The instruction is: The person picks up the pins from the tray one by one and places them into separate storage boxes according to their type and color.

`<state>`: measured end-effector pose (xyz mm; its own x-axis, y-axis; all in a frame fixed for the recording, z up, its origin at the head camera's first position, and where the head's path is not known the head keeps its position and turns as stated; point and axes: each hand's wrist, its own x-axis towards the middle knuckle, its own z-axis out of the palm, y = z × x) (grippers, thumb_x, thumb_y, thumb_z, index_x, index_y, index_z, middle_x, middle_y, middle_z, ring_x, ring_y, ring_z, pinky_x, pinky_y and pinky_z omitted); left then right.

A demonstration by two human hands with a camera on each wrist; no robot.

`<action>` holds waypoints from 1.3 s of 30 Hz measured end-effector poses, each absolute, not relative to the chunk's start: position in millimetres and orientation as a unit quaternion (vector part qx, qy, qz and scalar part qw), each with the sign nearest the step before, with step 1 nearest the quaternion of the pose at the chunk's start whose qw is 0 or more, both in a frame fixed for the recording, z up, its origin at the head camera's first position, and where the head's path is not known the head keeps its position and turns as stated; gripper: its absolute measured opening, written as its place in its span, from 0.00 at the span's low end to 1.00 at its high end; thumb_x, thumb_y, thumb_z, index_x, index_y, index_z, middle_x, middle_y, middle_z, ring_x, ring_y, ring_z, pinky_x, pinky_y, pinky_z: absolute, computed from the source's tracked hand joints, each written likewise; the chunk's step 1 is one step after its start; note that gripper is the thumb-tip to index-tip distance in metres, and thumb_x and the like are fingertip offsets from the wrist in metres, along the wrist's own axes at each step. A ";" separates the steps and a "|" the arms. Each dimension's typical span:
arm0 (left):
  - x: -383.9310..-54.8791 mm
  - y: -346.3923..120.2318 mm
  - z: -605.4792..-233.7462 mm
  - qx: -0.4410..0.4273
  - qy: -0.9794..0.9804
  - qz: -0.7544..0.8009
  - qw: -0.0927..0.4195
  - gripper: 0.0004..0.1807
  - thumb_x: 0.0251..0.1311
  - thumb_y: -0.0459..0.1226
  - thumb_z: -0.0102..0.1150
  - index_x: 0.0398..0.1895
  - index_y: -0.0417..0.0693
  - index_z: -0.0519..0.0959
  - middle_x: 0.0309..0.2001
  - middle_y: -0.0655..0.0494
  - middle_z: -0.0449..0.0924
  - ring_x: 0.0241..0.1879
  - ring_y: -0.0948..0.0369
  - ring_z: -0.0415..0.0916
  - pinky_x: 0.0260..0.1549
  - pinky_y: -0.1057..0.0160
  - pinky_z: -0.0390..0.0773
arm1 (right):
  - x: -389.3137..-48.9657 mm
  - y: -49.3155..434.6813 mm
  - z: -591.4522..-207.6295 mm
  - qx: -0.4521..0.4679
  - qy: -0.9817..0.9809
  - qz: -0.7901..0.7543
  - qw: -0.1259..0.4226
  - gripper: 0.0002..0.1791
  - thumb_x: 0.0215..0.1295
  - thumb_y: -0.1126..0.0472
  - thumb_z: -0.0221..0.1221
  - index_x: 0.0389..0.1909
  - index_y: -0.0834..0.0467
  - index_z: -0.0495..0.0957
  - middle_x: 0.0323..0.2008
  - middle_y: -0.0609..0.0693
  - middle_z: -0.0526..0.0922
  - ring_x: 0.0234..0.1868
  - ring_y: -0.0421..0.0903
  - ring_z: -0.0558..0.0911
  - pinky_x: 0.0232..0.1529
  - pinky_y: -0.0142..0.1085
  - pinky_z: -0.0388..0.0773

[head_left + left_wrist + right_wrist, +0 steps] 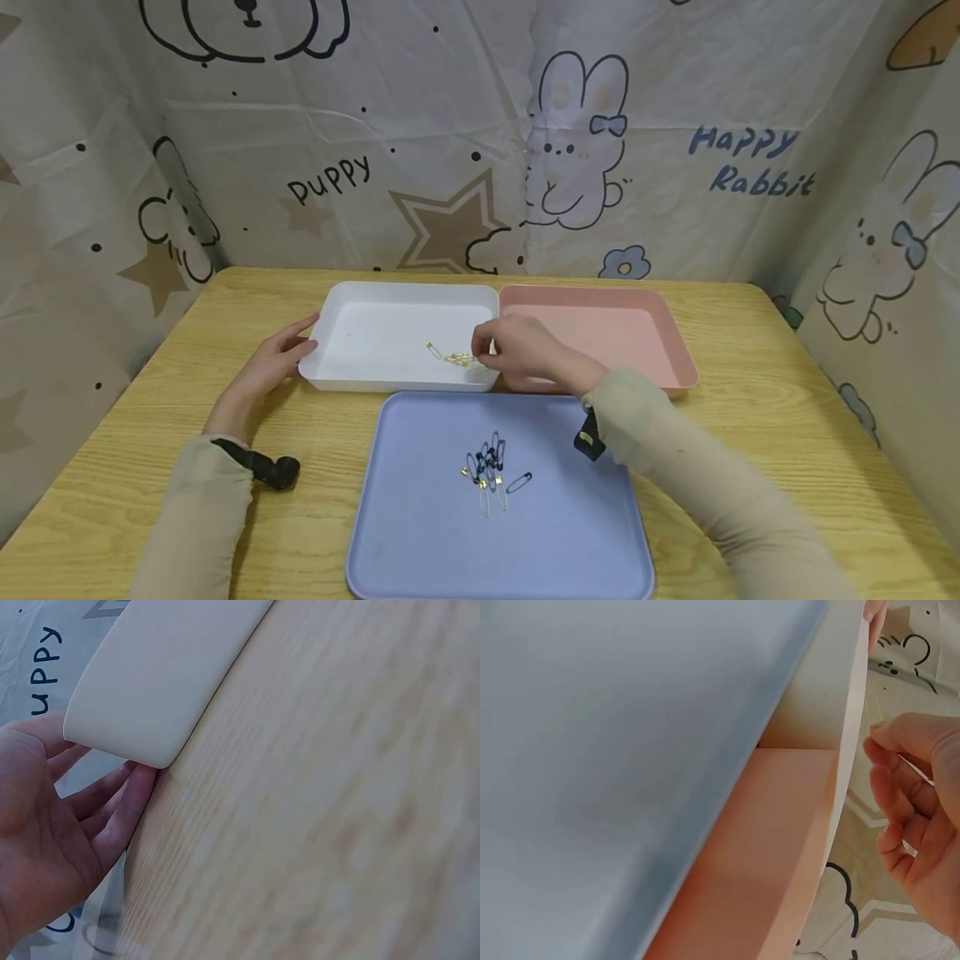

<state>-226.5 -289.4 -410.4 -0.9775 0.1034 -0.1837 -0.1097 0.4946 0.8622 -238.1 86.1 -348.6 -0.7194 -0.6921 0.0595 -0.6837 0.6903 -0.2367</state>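
Hand on the right [521,346] is pinching a gold safety pin [878,708] over the white tray [386,321]; left hand [272,360] grips its left end. Pink tray [600,333] alongside, blue tray [427,533] with more pins [492,462], woodgrain surface [300,542]. Cartoon backdrop [420,100] reads "puppy" and "Happy Rabbit" lol.

Right hand [519,345]: I have free air rightward, over the far part of the pink tray [600,329]; gold safety pins [459,360] in the white tray [378,333] lie close leftward | Left hand [270,357]: white tray's wall blocks rightward; wooden tabletop [322,467] gives me room nearer the body | Beyond both: printed curtain [457,92] bars reach.
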 end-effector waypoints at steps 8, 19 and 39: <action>-224.3 -287.9 -407.7 -0.001 0.863 0.495 0.102 0.33 0.66 0.50 0.42 0.71 0.58 0.46 0.63 0.34 0.57 0.54 0.47 0.63 0.38 0.70 0.71 | -251.9 81.0 -356.8 -0.348 0.928 -0.128 0.014 0.03 0.57 0.60 0.58 0.30 0.49 0.79 0.30 0.41 0.81 0.31 0.37 0.76 0.35 0.33 0.73; -224.5 -288.1 -408.3 0.009 0.862 0.497 0.097 0.32 0.67 0.48 0.41 0.71 0.55 0.46 0.61 0.32 0.58 0.55 0.45 0.64 0.38 0.71 0.71 | -259.9 70.6 -364.0 -0.298 0.948 -0.111 0.013 0.02 0.56 0.58 0.59 0.31 0.50 0.79 0.31 0.42 0.82 0.33 0.39 0.77 0.35 0.35 0.73; -225.5 -287.2 -407.0 -0.010 0.864 0.491 0.111 0.34 0.65 0.52 0.42 0.71 0.58 0.45 0.64 0.35 0.56 0.57 0.45 0.61 0.47 0.59 0.69 | -248.1 71.7 -361.4 -0.327 0.939 -0.101 0.019 0.05 0.56 0.57 0.59 0.33 0.50 0.81 0.32 0.42 0.81 0.33 0.38 0.77 0.35 0.35 0.73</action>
